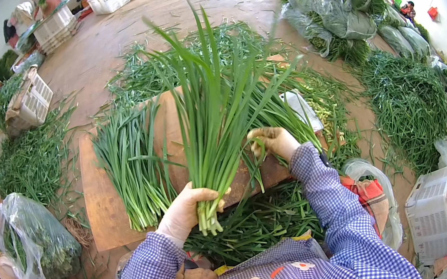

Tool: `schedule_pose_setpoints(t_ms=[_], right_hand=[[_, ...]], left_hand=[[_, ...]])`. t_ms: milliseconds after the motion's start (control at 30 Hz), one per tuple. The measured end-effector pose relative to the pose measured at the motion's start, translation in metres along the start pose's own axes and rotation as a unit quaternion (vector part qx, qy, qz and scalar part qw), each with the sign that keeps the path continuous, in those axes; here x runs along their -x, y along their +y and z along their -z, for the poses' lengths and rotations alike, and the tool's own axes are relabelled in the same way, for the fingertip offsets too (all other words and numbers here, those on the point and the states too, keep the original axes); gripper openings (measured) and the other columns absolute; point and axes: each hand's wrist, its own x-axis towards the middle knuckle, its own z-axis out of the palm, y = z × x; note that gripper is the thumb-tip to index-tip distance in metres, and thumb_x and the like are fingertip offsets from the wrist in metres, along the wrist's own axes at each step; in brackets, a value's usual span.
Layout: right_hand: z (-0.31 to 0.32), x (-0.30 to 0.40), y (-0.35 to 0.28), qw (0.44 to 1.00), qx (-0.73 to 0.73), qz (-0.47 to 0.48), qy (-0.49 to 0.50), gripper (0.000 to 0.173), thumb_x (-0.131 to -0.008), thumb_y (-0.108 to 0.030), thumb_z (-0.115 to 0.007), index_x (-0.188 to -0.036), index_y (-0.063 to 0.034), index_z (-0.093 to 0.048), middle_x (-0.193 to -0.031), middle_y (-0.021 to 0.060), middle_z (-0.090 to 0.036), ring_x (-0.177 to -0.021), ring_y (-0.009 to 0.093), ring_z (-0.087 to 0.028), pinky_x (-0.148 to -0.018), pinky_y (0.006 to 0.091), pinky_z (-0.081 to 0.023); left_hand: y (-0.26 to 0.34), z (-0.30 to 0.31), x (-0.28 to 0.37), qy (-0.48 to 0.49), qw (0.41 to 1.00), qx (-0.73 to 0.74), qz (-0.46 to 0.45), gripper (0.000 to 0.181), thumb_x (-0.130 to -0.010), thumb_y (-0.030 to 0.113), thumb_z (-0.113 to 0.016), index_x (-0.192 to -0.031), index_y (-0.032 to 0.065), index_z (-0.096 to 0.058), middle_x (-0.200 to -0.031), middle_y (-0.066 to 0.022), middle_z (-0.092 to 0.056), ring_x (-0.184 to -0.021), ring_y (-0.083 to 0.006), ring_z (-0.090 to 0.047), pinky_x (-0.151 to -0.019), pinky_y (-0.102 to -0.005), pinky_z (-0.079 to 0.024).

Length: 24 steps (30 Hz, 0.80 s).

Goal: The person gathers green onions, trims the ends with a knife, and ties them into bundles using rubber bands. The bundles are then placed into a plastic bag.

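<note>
My gloved left hand (192,205) grips a bunch of green garlic chives (213,132) near its pale stem ends, with the leaves fanning upward. To the right, my gloved right hand (273,142) has its fingers curled around a thin loose leaf. A wooden board (101,197) lies beneath. On its left part rests a flat pile of chives (133,164), stems towards me. More chives (276,107) lie on the right part, beside a whitish flat object (302,110). Below the board's near edge, loose leaves (260,222) fill the space above my lap.
Cut leaves cover the floor beyond the board (140,73) and at the right (408,107). A bagged bundle (39,239) stands at left. Plastic-wrapped greens (330,8) are stacked at upper right. White crates stand at lower right (432,215) and upper left (35,101).
</note>
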Motion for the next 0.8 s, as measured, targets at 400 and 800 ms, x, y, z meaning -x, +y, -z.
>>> schedule_pose_setpoints(t_ms=[400, 800], right_hand=[[-0.13, 0.11, 0.068, 0.967, -0.245, -0.07, -0.014, 0.083, -0.08, -0.043, -0.072, -0.143, -0.0097, -0.03, -0.131, 0.005, -0.05, -0.122, 0.02, -0.044, -0.103, 0.0367, -0.034], [-0.155, 0.099, 0.037, 0.989, -0.115, 0.041, 0.084, 0.062, -0.078, -0.004, -0.074, -0.132, -0.0039, -0.042, -0.114, 0.0104, -0.06, -0.1, 0.022, -0.06, -0.086, 0.0321, -0.049]], left_hand=[[-0.091, -0.003, -0.027, 0.131, 0.952, -0.277, -0.027, 0.049, -0.09, 0.043, -0.057, -0.116, 0.0015, -0.058, -0.11, -0.0129, -0.062, -0.1, -0.0193, -0.057, -0.089, -0.0329, -0.044], [-0.046, -0.005, -0.024, 0.016, 0.996, -0.079, -0.048, 0.062, -0.091, 0.053, -0.052, -0.13, 0.0048, -0.05, -0.123, -0.0109, -0.056, -0.112, -0.0197, -0.052, -0.096, -0.0354, -0.041]])
